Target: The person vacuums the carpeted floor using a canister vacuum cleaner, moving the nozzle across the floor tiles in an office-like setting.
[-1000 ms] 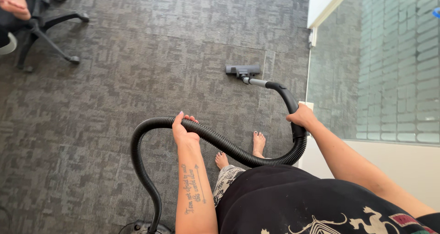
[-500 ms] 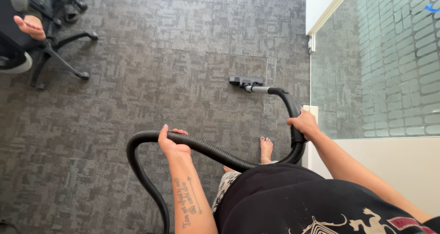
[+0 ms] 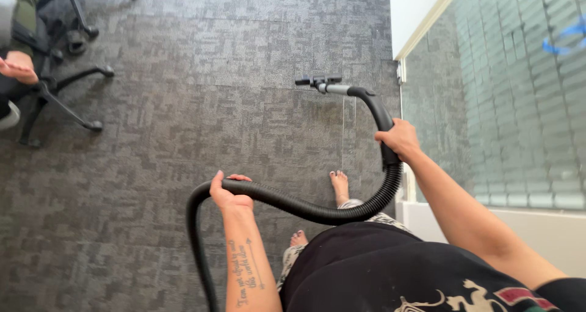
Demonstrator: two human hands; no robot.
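My left hand [image 3: 229, 193] grips a black ribbed vacuum hose [image 3: 293, 205] that loops down to the left and out of view at the bottom. My right hand [image 3: 400, 139] is closed around the black curved handle [image 3: 377, 116] where the hose meets the metal wand. The floor nozzle [image 3: 318, 80] at the wand's end sits on grey carpet [image 3: 213, 92] ahead of me. My bare feet [image 3: 339, 184] stand under the hose, one forward, one back.
A glass partition with a frosted pattern [image 3: 506, 92] runs along the right, above a white base [image 3: 549, 239]. At the far left another person's hand [image 3: 18, 68] rests by a black office chair base with castors [image 3: 67, 98].
The nozzle has moved forward, away from me, and my right hand has pushed the handle up and forward. I have stepped forward with one foot. My left hand keeps its grip on the hose.
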